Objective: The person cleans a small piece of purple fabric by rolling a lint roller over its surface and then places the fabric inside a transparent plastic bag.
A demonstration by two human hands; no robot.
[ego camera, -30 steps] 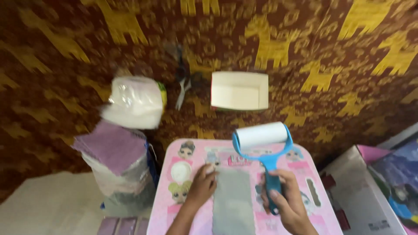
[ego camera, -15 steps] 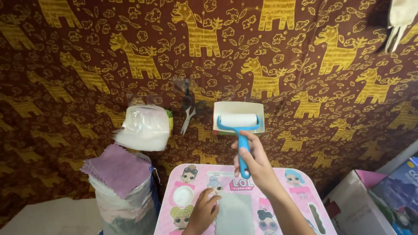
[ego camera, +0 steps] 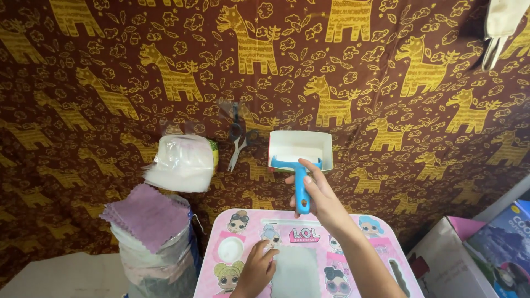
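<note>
The right hand (ego camera: 323, 198), fingers clamped on the blue-handled lint roller (ego camera: 298, 175), rests its roll in the white rectangular tray (ego camera: 301, 144). The left hand (ego camera: 255, 269), fingers spread flat, presses the grey fabric square (ego camera: 295, 273) just beside them on the pink worktop (ego camera: 381, 237).

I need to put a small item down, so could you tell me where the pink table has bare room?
On the pink table, the far right corner, beyond the right hand, is free. The near middle is crowded: the left hand presses the grey cloth there. The round recess at left is empty.

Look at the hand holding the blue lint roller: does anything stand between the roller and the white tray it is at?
Nothing visible does. The right hand grips the blue lint roller, whose head already sits in the white tray.
</note>
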